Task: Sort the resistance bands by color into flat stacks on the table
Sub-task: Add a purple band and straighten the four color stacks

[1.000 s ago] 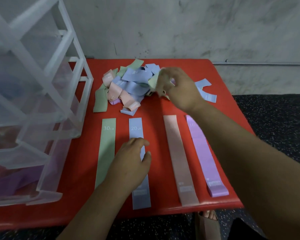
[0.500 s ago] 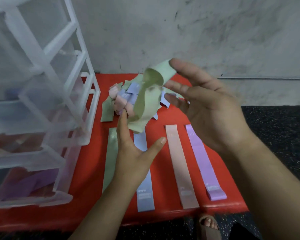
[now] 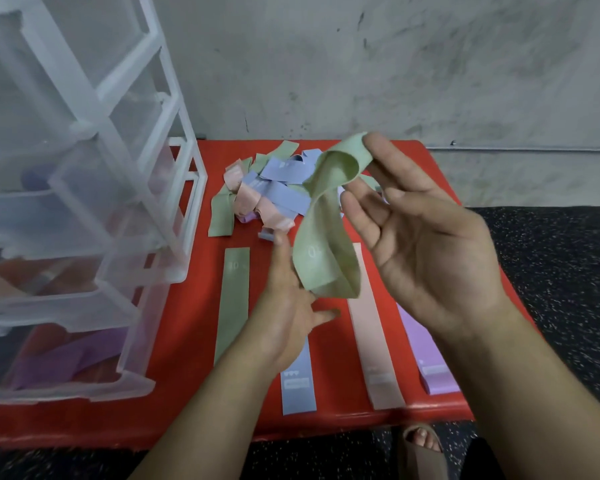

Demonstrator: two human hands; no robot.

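Observation:
A loose green resistance band (image 3: 321, 258) hangs twisted in the air over the red table (image 3: 184, 341). Its upper loop sits over the top digit of my right hand (image 3: 430, 258), whose fingers are spread and straight, palm toward me. My left hand (image 3: 288, 317) touches the band's lower loop from the left with its index finger up and thumb out. Flat on the table lie a green band (image 3: 234, 306), a blue band (image 3: 297, 386), a pink band (image 3: 371, 334) and a purple band (image 3: 426, 355), side by side. A mixed pile of bands (image 3: 274, 192) lies at the back.
A clear plastic drawer unit (image 3: 84, 202) stands on the table's left side, with purple and pink bands inside. A grey wall rises behind the table. A sandalled foot (image 3: 420, 441) shows on the dark speckled floor below the front edge.
My right hand took the green band out of the pile and raised it toward me. My left hand left the flat blue band and came up to the green band's lower end.

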